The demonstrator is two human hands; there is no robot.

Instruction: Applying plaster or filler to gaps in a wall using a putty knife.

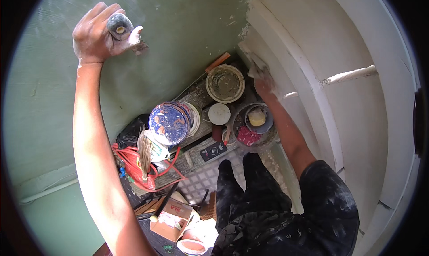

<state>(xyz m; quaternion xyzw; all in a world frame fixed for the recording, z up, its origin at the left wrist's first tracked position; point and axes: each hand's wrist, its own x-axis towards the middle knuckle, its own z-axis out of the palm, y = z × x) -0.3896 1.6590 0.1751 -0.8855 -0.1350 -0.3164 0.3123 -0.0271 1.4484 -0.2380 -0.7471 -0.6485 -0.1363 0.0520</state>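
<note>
Raised at the upper left, close to the green wall point(165, 41), my left hand point(94, 37) is wrapped round the dark rounded handle of a putty knife point(119, 27). The handle's butt faces me, and a bit of its blade shows below my thumb; the rest is hidden. White powder coats the thumb. My right hand point(264, 81) reaches to the low white panel point(286, 73) near the corner. It is dusty white, and its fingers look stretched out along the panel, though they are slightly blurred. I see nothing held in it.
On wooden planks stand a crusted bucket point(225, 82), a paint-spattered blue lid point(169, 123), a white-lidded tub point(219, 114) and a basin point(252, 142) with a sponge. Red cable point(129, 155), a brush point(145, 157) and an open cardboard box point(172, 213) lie lower left. Curved white ledges rise at right.
</note>
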